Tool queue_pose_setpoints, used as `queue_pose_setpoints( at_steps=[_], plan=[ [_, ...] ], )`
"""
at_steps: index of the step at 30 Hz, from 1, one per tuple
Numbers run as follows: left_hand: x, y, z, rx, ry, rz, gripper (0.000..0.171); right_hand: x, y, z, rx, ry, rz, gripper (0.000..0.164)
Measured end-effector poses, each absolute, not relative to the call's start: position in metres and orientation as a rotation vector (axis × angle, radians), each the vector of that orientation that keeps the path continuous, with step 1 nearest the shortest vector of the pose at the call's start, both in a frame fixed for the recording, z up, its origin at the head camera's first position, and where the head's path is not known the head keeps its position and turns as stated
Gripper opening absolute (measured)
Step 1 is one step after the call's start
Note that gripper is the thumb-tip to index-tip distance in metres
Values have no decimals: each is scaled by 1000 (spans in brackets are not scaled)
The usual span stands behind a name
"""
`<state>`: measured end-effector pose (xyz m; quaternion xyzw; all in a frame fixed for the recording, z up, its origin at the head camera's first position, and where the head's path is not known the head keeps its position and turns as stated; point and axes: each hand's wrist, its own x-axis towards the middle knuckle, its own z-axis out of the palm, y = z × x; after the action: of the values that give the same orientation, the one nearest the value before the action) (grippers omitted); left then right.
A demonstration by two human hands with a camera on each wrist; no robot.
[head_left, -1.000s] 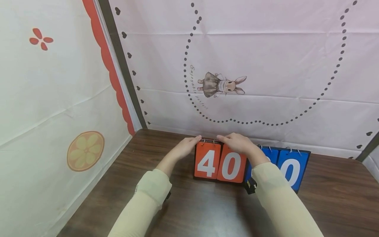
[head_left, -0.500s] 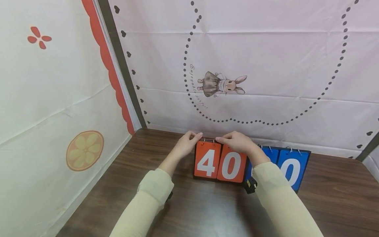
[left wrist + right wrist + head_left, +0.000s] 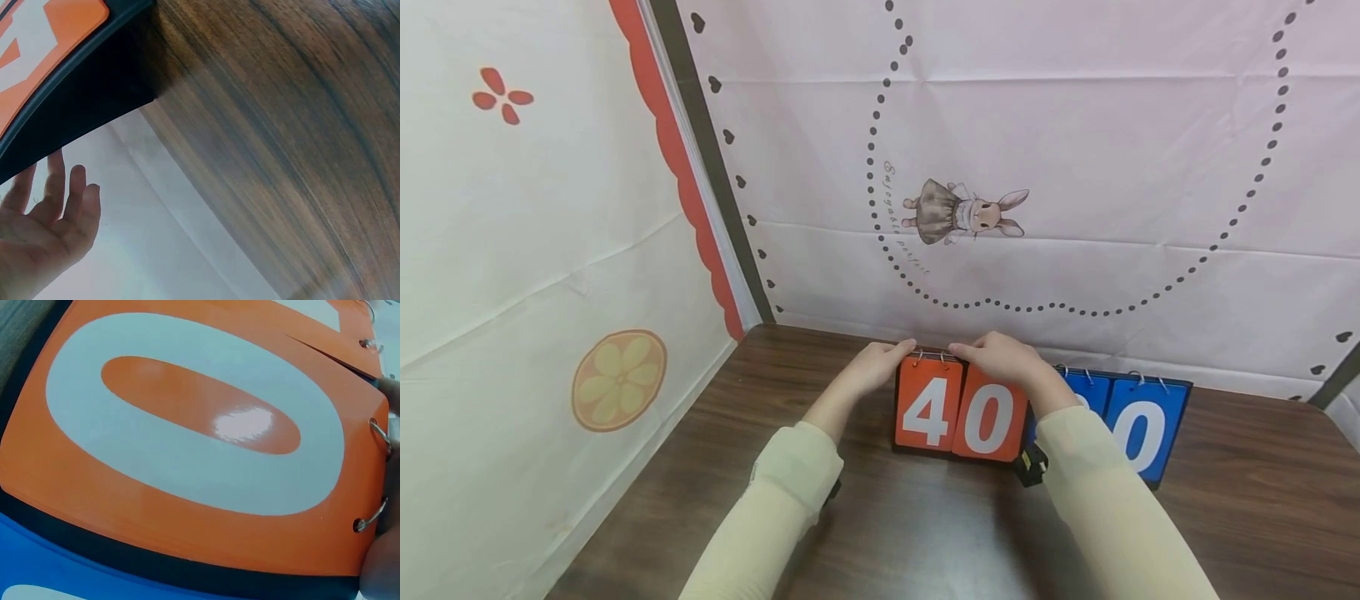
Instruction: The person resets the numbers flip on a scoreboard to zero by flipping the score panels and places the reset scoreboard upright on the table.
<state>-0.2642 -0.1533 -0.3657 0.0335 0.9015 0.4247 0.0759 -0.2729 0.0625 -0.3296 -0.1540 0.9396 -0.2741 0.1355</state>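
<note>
A flip scoreboard point(image 3: 958, 454) stands on the table, leaning back, its red cards reading 4 and 0. Its blue cards are to the right, partly behind my right forearm. My left hand point(image 3: 874, 367) grips the top left corner, thumb at the upper edge. In the left wrist view, the left fingers point(image 3: 55, 187) reach up to the back of the black base point(image 3: 94, 94). My right hand point(image 3: 1000, 358) holds the top middle edge, thumb over the front beside the metal rings point(image 3: 380, 436); its other fingers are hidden behind. The red 0 card point(image 3: 187, 537) fills the right wrist view.
Behind the scoreboard rises a white-pink cloth wall point(image 3: 1112, 167) with a printed rabbit point(image 3: 966, 212). Another cloth wall point(image 3: 550, 208) closes off the left side. The dark wooden table point(image 3: 917, 533) stretches toward me, under both sleeved forearms.
Half a second ago my left fingers rose higher behind the corner; they now sit lower and closer together. My right hand and the card numbers stay the same, with a slight shift of the head view.
</note>
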Motion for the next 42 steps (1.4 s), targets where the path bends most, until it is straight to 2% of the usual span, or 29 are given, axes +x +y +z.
queue_pose_setpoints(
  at_steps=[9, 17, 29, 33, 38, 40, 42],
  plan=[
    [-264, -156, -364, 160, 2643, 1285, 66, -273, 66, -326, -450, 2641, -880, 54],
    [-267, -157, -363, 235, 2585, 1305, 56, -275, 71, -327, -492, 2633, -941, 40],
    [-266, -155, -365, 175, 2471, 1384, 66, -274, 72, -332, -499, 2675, -1053, 37],
    [-265, -155, -366, 144, 2463, 1412, 67, -275, 71, -334, -484, 2703, -1070, 39],
    [-266, -154, -367, 150, 2485, 1543, 52, -275, 71, -338, -473, 2747, -1108, 44],
    [-266, -154, -368, 146, 2501, 1616, 45, -275, 70, -339, -470, 2753, -1139, 50],
    [-266, -155, -369, 135, 2515, 1681, 43, -275, 70, -339, -461, 2762, -1167, 63]
  ],
)
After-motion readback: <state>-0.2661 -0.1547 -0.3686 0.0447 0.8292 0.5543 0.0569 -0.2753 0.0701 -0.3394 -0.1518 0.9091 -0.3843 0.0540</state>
